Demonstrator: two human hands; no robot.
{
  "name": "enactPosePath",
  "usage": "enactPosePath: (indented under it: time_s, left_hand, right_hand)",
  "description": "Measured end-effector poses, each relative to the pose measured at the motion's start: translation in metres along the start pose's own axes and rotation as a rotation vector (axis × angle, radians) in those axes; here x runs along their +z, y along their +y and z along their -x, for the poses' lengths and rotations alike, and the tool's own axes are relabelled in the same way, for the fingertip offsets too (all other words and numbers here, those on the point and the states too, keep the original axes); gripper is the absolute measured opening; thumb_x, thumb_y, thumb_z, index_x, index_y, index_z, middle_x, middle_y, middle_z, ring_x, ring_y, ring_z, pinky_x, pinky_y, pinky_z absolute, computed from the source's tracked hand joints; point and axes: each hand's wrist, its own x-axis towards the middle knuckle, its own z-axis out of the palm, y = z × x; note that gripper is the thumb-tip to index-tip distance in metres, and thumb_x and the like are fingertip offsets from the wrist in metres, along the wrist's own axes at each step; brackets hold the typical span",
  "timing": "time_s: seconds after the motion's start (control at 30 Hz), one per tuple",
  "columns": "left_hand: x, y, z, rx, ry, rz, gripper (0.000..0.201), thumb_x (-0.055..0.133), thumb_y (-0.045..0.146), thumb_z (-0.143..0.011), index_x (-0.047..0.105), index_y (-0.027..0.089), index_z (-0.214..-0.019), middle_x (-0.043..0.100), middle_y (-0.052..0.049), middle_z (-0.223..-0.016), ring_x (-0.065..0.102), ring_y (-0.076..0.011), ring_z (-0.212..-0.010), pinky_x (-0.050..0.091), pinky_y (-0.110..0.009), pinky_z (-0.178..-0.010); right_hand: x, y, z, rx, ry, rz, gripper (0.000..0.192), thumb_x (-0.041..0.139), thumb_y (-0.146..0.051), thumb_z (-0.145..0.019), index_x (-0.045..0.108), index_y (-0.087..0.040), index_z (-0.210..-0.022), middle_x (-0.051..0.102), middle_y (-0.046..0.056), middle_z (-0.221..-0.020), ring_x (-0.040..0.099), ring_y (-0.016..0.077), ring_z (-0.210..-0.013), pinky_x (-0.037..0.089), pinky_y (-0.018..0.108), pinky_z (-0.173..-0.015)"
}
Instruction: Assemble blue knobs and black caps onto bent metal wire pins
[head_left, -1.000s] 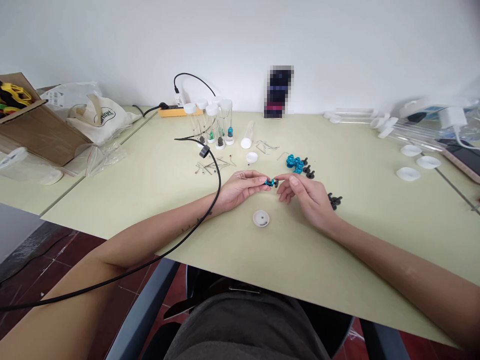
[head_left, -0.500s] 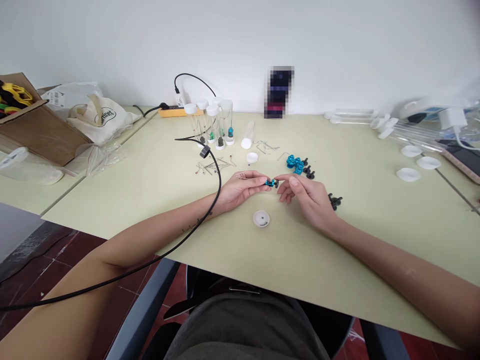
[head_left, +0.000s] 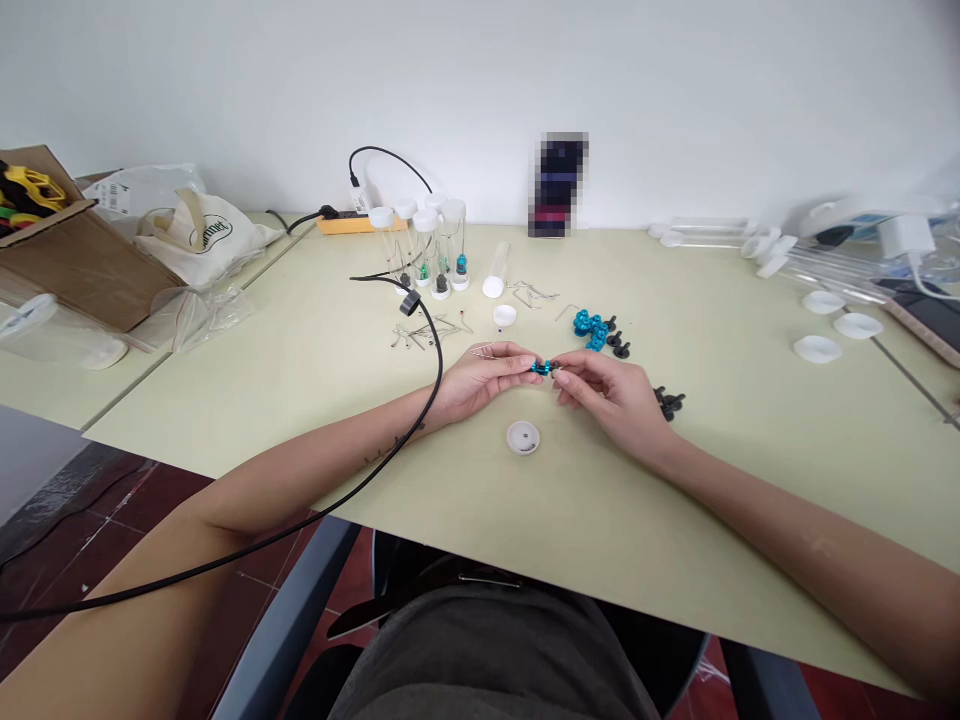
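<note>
A pale green table (head_left: 315, 370) carries everything. Taking the white cap (head_left: 523, 437) near its front edge as landmark: beyond it to the right lie blue knobs (head_left: 589, 326), with black screws (head_left: 669, 402) further right. Beyond it to the left lie thin metal pins (head_left: 420, 333), and behind those stand capped clear tubes (head_left: 420, 248). Far left of it sits a cardboard box (head_left: 71, 250); far right, three more white caps (head_left: 832, 322).

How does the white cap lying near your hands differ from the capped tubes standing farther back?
The white cap lies loose and flat on the table, open side up; the capped tubes stand upright in a cluster. The cap is low and round; the tubes are tall, clear and hold small coloured pieces. Both have white plastic.
</note>
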Motion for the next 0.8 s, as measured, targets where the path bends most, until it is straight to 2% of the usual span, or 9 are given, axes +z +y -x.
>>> enactPosePath:
  time_s: [0.13,0.37,0.53,0.8]
  left_hand:
    - [-0.0006,-0.0001,0.0,0.017,-0.014,-0.008,0.013,0.074,0.018,-0.077,0.073,0.009,-0.087,0.071,-0.005,-0.091,0.068,-0.0109,-0.084,0.049,-0.026,-0.094]
    - [0.0001,0.0001,0.0006,0.002,0.0,-0.011,0.014,0.075,0.018,-0.076,0.072,0.01,-0.087,0.071,-0.004,-0.088,0.068,-0.0109,-0.082,0.048,-0.027,-0.094]
    - [0.0005,-0.0003,0.0002,0.017,-0.019,-0.008,0.014,0.075,0.019,-0.077,0.073,0.01,-0.087,0.071,-0.004,-0.092,0.068,-0.0108,-0.084,0.048,-0.027,-0.095]
    - [-0.0006,-0.0007,-0.0002,0.016,-0.012,-0.021,0.015,0.075,0.02,-0.076,0.073,0.011,-0.088,0.071,-0.004,-0.091,0.068,-0.0116,-0.085,0.047,-0.029,-0.097]
  right_hand:
    - [0.0001,0.0013,0.0001,-0.008,-0.004,-0.015,0.028,0.06,-0.042,-0.089,0.061,-0.025,-0.111,0.067,0.001,-0.081,0.067,0.0163,-0.067,0.055,0.03,-0.064]
    - [0.0001,0.001,0.0001,-0.01,-0.01,0.001,0.024,0.06,-0.043,-0.089,0.063,-0.024,-0.105,0.067,0.001,-0.08,0.067,0.0162,-0.067,0.055,0.03,-0.064]
    - [0.0001,-0.0002,0.0006,-0.007,-0.021,-0.016,0.03,0.06,-0.042,-0.089,0.058,-0.026,-0.115,0.066,0.001,-0.083,0.066,0.017,-0.068,0.055,0.031,-0.064]
    - [0.0002,0.0004,0.0005,-0.013,-0.01,0.006,0.026,0.058,-0.044,-0.09,0.06,-0.026,-0.108,0.067,0.002,-0.081,0.067,0.0178,-0.067,0.055,0.032,-0.064]
